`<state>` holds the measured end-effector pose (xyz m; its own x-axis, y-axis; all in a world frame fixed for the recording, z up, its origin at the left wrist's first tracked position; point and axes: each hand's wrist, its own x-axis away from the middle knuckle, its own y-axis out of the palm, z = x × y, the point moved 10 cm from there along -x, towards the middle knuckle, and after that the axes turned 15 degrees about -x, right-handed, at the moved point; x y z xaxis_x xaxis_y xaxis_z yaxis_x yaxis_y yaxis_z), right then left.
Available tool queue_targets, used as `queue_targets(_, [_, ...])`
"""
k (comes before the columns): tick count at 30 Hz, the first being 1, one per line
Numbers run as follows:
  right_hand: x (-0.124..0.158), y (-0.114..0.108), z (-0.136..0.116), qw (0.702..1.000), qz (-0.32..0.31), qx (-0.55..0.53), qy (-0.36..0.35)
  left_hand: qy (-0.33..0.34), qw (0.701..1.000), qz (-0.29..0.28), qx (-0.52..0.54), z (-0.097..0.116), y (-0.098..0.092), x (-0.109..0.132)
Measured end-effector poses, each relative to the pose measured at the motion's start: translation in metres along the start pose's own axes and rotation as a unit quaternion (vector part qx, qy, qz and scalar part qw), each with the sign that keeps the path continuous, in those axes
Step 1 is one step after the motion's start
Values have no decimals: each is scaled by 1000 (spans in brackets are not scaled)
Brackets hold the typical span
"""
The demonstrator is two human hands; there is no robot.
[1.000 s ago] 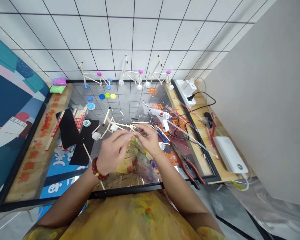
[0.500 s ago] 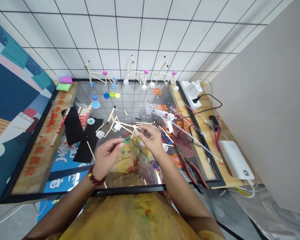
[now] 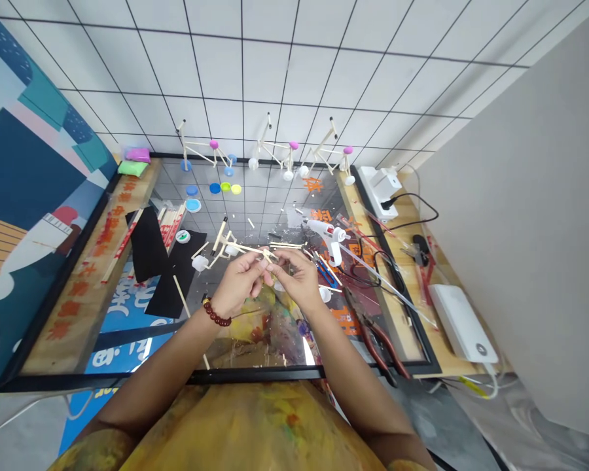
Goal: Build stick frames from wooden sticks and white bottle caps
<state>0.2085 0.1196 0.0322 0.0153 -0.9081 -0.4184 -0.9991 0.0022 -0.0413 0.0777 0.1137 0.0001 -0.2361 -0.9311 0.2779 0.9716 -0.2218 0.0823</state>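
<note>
Wooden stick frame [image 3: 235,247]: left hand [image 3: 239,286] and right hand [image 3: 298,278] grips both pinch its end.

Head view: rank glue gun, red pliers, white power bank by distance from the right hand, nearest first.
1. glue gun, just beyond the right hand.
2. red pliers, to its right, toward the front edge.
3. white power bank, far right.

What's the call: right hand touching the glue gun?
Apart. The head view shows a plain gap between the right hand and the glue gun; the hand's grip is at the end of the stick frame.
</note>
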Motion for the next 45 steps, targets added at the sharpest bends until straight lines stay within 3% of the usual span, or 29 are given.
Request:
queue_targets(4, [-1,0,0,1000,0,-9,-4,-4,999,-34,-19,-2,4,-5])
queue_targets(10, [0,0,4,1000,-3,-6,16,1,999,-32,4,-3,2,-6])
queue_targets(17, [0,4,1,1000,-14,1,11,-6,996,59,72,1,-21,3])
queue_targets(37, [2,7,0,1000,-19,1,16,-2,985,95,143,4,-27,-6])
queue_targets(45, [1,7,-3,1000,-13,-1,3,8,988,102,113,6,-28,4])
